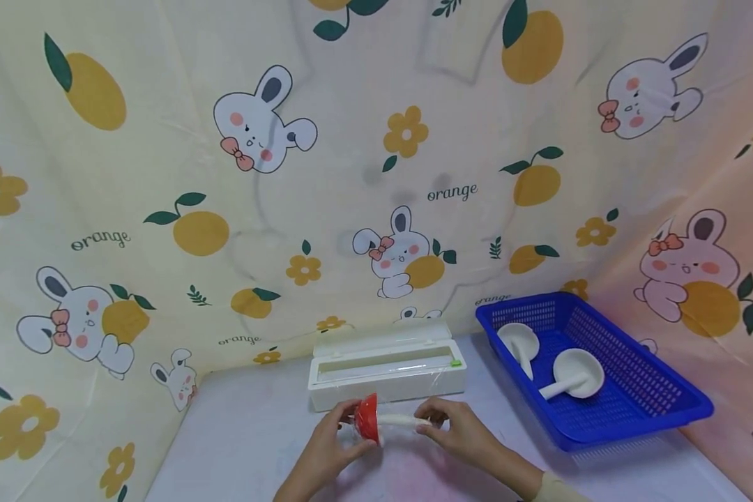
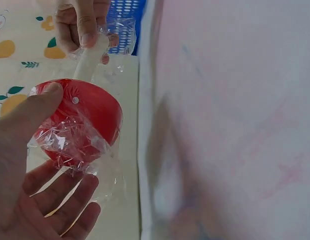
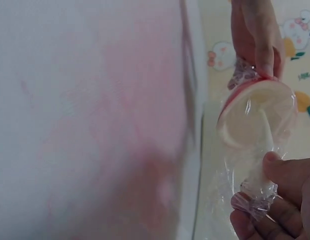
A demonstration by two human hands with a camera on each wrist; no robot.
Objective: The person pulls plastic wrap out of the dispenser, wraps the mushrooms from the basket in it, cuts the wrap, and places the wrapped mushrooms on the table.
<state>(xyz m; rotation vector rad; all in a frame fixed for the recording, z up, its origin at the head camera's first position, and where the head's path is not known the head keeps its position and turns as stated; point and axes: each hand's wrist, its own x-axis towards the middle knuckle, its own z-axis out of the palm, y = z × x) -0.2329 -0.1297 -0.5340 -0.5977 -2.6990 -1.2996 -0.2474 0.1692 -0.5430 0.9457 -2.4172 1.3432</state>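
Observation:
Between the two hands, close over the table, is a ladle (image 1: 367, 418) with a red outer bowl, a white inside and a white handle. Clear cling film (image 2: 65, 137) wraps the bowl in crinkled folds and reaches along the handle. My left hand (image 1: 328, 446) grips the bowl, thumb at its rim and fingers at its underside. At the other end, my right hand (image 1: 458, 429) pinches the handle's tip together with bunched film (image 3: 257, 197). In the right wrist view the film stretches across the bowl's white inside.
Behind the hands stands a white cling film dispenser (image 1: 385, 385), lid raised, with a green slider (image 1: 455, 362) and a film roll inside. To the right, a blue basket (image 1: 627, 425) holds two white ladles (image 1: 580, 373). A patterned curtain (image 1: 351, 181) hangs behind the white table (image 1: 226, 418).

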